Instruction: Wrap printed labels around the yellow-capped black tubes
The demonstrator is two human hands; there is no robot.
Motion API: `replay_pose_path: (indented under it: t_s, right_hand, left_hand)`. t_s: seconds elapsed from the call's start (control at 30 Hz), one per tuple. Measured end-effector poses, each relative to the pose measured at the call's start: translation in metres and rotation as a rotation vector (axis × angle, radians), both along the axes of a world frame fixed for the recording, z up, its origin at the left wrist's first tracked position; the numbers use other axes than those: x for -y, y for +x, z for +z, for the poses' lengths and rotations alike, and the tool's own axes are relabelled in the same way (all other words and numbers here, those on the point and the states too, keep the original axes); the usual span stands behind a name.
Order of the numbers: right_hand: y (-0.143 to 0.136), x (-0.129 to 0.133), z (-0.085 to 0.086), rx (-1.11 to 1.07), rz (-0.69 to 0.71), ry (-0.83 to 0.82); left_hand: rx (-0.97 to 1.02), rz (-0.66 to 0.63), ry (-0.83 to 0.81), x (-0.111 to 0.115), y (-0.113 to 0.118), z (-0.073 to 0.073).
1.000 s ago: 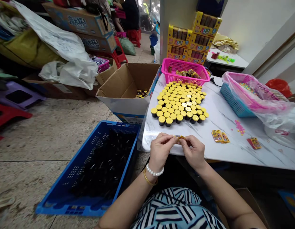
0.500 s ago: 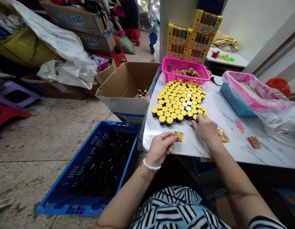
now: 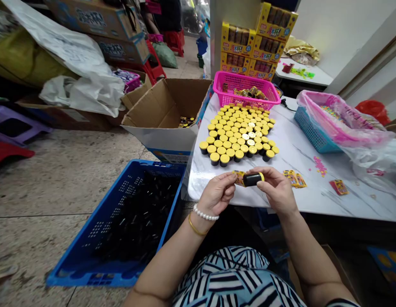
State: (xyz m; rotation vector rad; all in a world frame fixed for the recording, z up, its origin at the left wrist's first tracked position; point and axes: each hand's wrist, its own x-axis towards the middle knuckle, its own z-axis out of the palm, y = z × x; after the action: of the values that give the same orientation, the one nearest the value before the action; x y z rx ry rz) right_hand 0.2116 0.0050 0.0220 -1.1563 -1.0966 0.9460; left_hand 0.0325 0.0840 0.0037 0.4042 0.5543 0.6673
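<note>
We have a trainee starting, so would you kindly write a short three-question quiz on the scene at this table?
1. What does the person's right hand hold?
2. True or false: the pink basket stands on the table, beyond the yellow-capped containers as seen from the person's seat.
3. The small printed piece pinched by the left hand is mainly: A) green, B) white, C) yellow.

Key:
1. A black container with a yellow cap.
2. True.
3. C.
</note>
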Motion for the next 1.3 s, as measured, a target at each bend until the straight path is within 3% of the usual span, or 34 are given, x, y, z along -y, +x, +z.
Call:
replay_pose_path:
  t_s: [0.13,0.3,0.53,0.67,0.8,1.0,1.17,1.3]
  right_hand:
    - [-0.006,0.003,0.003,0.129,-0.123,-0.006]
    - [-0.012,0.010,0.009,0.247,-0.114,-0.013]
    - [-0.016,0.009,0.009,0.555,-0.216,0.068]
    - [-0.013,0.009,0.004,0.452,-0.173,0.143]
    - [-0.007,0.012,0.002,0.343,-0.262,0.246]
    - [-0.007,0.007,-0.001,0.597,-0.093,0.241]
    - [-0.002,0.014,-0.004,0.646,-0.088,0.222]
    - [-0.003,0.019,-0.003,0.715,-0.062,0.251]
  left_hand:
    - [0.030,0.014,-0.024,0.000,0.003,0.002]
    - [0.019,-0.001,0.004,0.002,0.007,-0.001]
    - [-0.087,0.050,0.081,0.004,0.007,-0.006]
    - [-0.193,0.096,0.226,0.011,0.001,-0.001]
    - [-0.223,0.273,0.384,0.010,-0.008,0.005]
    - [-0.210,-0.004,0.590,0.004,-0.007,0.001]
    - [-0.212,-0.039,0.560,0.007,-0.007,-0.008]
    - [-0.235,-0.054,0.572,0.011,-0.004,-0.005]
